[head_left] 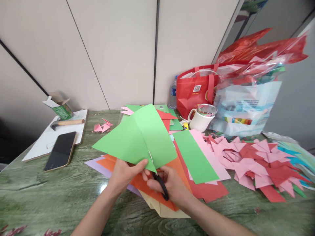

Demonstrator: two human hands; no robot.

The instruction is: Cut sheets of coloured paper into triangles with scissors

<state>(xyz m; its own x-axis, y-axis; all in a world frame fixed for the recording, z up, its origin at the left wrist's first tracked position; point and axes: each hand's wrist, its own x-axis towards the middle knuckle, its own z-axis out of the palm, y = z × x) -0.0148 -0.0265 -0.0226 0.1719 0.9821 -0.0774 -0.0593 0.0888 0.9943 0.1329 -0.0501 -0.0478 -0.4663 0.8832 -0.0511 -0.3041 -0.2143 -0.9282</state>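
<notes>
A large sheet of green paper [128, 137] with a crease across it is raised over a stack of coloured paper. My left hand [129, 172] pinches its near edge, thumb on top. In my right hand [171, 185] are black-handled scissors [161, 186], my fingers wrapped round the handles. The blades lie at the near corner of the sheet, along the crease, where a short cut shows. Orange paper [180, 168] and other sheets lie beneath both hands. Right of them is a green paper strip [195, 157] on pink and red sheets.
A heap of folded pink and red paper pieces [256, 160] covers the right side. Behind stand a white mug [198, 119], a red bag [194, 90], a plastic bag [246, 105] and a bottle [173, 93]. On the left are a phone [61, 150], a hammer [69, 123] and a small box [61, 109].
</notes>
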